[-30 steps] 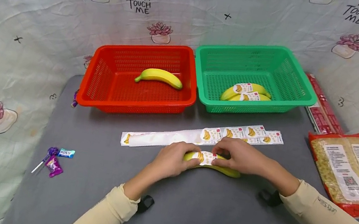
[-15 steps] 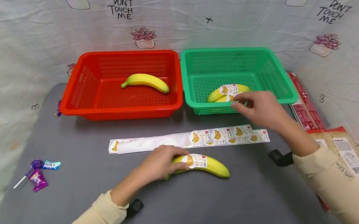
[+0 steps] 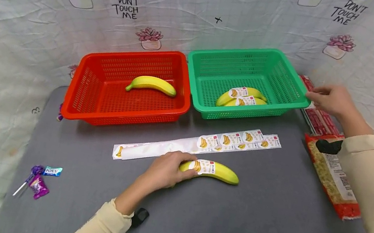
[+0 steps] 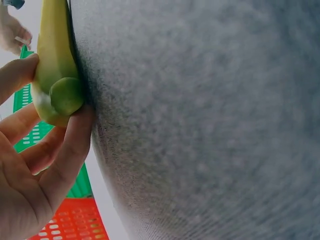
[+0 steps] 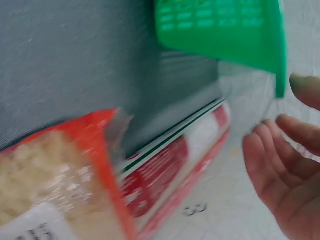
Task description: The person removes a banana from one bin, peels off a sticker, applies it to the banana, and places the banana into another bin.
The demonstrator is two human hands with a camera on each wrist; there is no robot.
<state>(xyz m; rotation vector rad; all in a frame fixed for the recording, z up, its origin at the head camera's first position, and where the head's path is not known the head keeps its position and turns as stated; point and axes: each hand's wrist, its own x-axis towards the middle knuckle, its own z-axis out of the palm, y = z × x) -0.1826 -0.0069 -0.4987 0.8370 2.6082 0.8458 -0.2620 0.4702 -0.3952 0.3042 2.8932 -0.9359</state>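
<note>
My left hand [image 3: 163, 170] grips the stem end of a banana [image 3: 226, 174] that lies on the grey table. A white banana-picture label [image 3: 206, 167] sits on its upper side. In the left wrist view, thumb and fingertips close around the green stem end [image 4: 66, 96]. My right hand [image 3: 334, 100] is at the right front corner of the green basket [image 3: 232, 66]. The right wrist view has its thumb and fingers spread beside the basket rim [image 5: 281, 75], with a gap to it. Two labelled bananas [image 3: 250, 95] lie inside that basket.
A red basket [image 3: 116, 115] with one banana [image 3: 151, 84] stands left of the green one. Label strips [image 3: 170, 147] lie in front of both. Right are red-and-white packets [image 3: 320, 120] and a red-edged food bag [image 3: 330, 171]; left are candies [image 3: 38, 186] and a lollipop [image 3: 36, 170].
My right hand has left the banana, passed over the green basket's front and moved right to its corner. The left hand still holds the banana. The head view has shifted slightly.
</note>
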